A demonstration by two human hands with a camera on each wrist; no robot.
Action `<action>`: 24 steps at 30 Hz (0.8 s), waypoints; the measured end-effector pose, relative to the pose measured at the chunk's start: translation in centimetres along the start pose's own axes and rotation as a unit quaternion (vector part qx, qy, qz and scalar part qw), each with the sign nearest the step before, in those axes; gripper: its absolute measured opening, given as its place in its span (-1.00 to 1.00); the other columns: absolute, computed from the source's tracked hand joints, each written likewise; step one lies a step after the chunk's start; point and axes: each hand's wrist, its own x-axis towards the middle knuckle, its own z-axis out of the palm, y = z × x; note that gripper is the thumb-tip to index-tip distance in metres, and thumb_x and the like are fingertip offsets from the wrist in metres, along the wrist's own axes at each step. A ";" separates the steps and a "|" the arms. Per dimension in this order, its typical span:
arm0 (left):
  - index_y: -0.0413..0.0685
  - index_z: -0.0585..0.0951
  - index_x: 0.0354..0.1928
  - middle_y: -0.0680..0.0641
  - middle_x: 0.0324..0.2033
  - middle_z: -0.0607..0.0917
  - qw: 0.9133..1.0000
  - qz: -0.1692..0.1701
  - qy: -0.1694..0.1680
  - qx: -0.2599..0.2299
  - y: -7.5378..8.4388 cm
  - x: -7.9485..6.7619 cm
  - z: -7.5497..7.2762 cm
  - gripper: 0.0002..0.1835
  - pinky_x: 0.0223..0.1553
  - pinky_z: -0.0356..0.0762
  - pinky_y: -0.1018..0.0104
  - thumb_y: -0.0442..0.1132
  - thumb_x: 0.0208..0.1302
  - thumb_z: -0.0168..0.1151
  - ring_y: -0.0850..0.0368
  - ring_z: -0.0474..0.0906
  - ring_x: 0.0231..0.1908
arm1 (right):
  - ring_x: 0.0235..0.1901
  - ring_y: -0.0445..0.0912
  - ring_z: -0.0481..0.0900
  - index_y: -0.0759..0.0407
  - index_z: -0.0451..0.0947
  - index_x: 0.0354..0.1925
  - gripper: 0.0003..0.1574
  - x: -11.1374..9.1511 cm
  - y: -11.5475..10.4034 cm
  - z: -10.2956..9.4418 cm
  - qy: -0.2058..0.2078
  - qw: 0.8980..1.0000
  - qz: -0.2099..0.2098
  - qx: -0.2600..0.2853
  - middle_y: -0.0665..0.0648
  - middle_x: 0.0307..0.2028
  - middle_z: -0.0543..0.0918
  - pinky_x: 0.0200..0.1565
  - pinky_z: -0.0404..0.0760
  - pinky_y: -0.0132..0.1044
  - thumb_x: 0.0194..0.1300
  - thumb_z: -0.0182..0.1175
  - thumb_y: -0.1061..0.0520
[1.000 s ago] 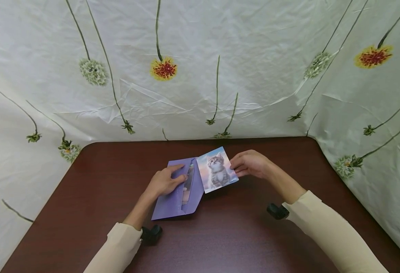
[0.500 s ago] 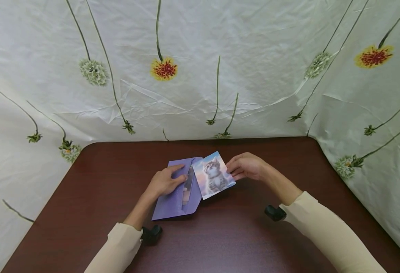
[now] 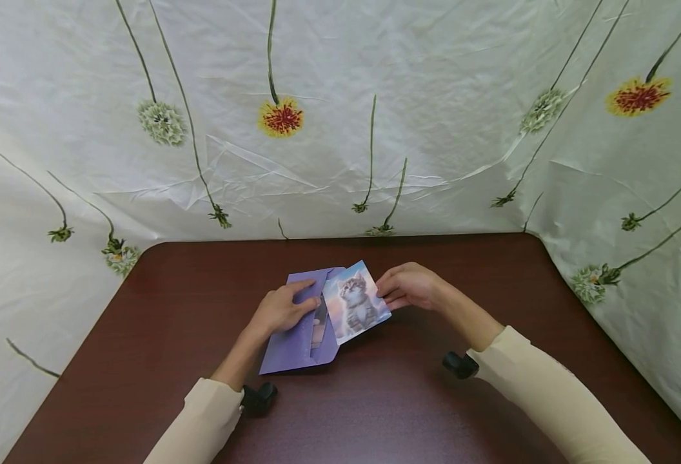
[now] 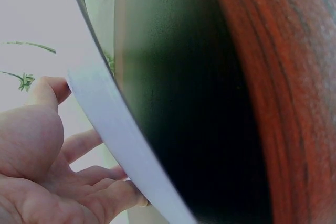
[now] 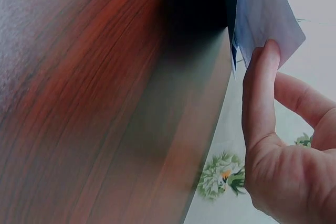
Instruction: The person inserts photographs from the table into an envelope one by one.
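Note:
A purple envelope (image 3: 294,348) lies on the table with its flap toward the right; part of another picture (image 3: 319,325) shows in its opening. My left hand (image 3: 279,311) rests on the envelope, index finger and thumb spread apart near the opening. In the left wrist view the fingers (image 4: 113,195) touch the pale envelope (image 4: 123,129) from above. My right hand (image 3: 413,285) pinches a kitten picture card (image 3: 356,306) by its right edge. The tilted card overlaps the flap and some of the opening. From the right wrist view, a fingertip lies against the back of the card (image 5: 268,14).
The dark red-brown wooden table (image 3: 398,399) has a rounded far edge close to a white cloth (image 3: 451,129) printed with flowers. Black wrist cameras (image 3: 258,398) sit by both cream sleeves (image 3: 204,419), low over the table.
My right hand has moved the kitten picture card left and slightly down, so it covers more of the envelope's flap and opening. My left hand and the envelope have stayed nearly still.

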 end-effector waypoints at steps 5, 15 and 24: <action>-0.05 0.48 0.42 -0.32 0.32 0.53 1.000 0.001 0.002 0.001 0.0 0.0 -0.1 -0.40 0.28 0.38 -0.25 0.03 0.42 0.17 -0.40 0.42 0.33 | -0.48 -0.16 0.63 0.43 0.52 -0.08 -0.79 0.2 -0.1 0.5 0.003 1.000 -0.004 0.010 0.07 -0.43 0.63 -0.32 0.69 -0.35 0.33 0.15 0.35; -0.07 0.48 0.42 -0.32 0.31 0.54 1.000 0.004 -0.002 0.006 -0.1 0.2 0.0 -0.40 0.26 0.39 -0.25 0.03 0.43 0.16 -0.40 0.43 0.32 | -0.44 -0.15 0.67 0.47 0.52 -0.07 -0.78 0.8 0.0 1.6 0.005 0.999 -0.017 0.029 0.09 -0.42 0.67 -0.29 0.71 -0.31 0.35 0.12 0.34; -0.09 0.47 0.42 -0.35 0.29 0.55 1.000 0.004 -0.002 0.008 0.0 0.2 0.1 -0.38 0.22 0.43 -0.25 0.05 0.42 0.18 -0.42 0.47 0.27 | -0.41 -0.12 0.70 0.49 0.54 -0.05 -0.75 1.2 0.0 2.4 0.005 0.999 -0.022 0.036 0.13 -0.39 0.68 -0.26 0.73 -0.28 0.39 0.13 0.30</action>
